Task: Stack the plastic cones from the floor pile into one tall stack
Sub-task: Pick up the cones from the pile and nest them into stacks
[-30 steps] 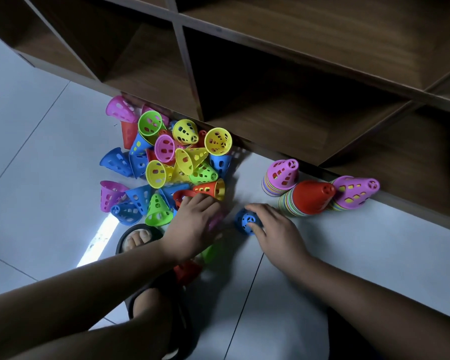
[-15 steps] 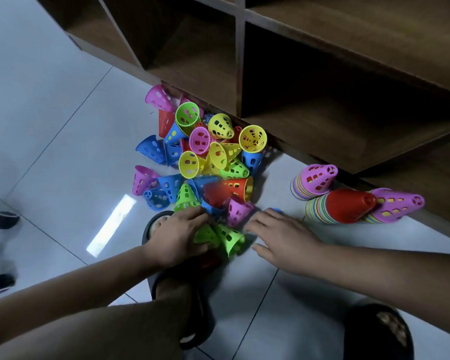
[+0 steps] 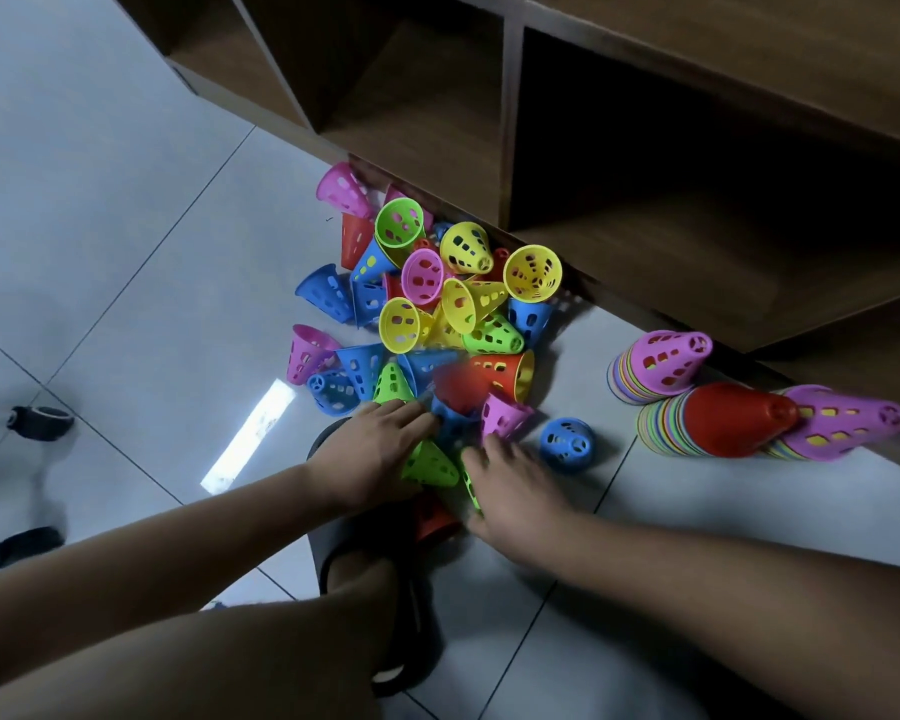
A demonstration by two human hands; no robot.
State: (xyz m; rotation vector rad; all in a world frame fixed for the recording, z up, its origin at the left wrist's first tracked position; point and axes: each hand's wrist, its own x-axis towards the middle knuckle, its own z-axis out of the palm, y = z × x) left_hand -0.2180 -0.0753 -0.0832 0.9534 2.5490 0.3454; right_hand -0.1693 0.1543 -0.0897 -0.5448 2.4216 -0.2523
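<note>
A loose pile of perforated plastic cones (image 3: 437,304) in pink, blue, yellow, green and red lies on the tiled floor against a wooden shelf. My left hand (image 3: 375,454) lies on the pile's near edge, fingers stretched flat toward a blue cone. A green cone (image 3: 430,462) lies between my hands. My right hand (image 3: 510,491) covers a second green cone (image 3: 470,483); its grip is hidden. A lone blue cone (image 3: 567,443) sits to the right. Three nested stacks lie on their sides further right: a pink-tipped stack (image 3: 661,363), a red-tipped stack (image 3: 723,420) and another pink-tipped stack (image 3: 842,423).
The dark wooden shelf unit (image 3: 593,174) runs along the back. My foot in a black sandal (image 3: 370,589) is just under my hands, with a red cone (image 3: 432,517) beside it. Black chair castors (image 3: 37,423) stand at the left.
My right hand left the blue cone and slid left onto a green cone. My left hand stayed on the pile's near edge. The camera view shifted left.
</note>
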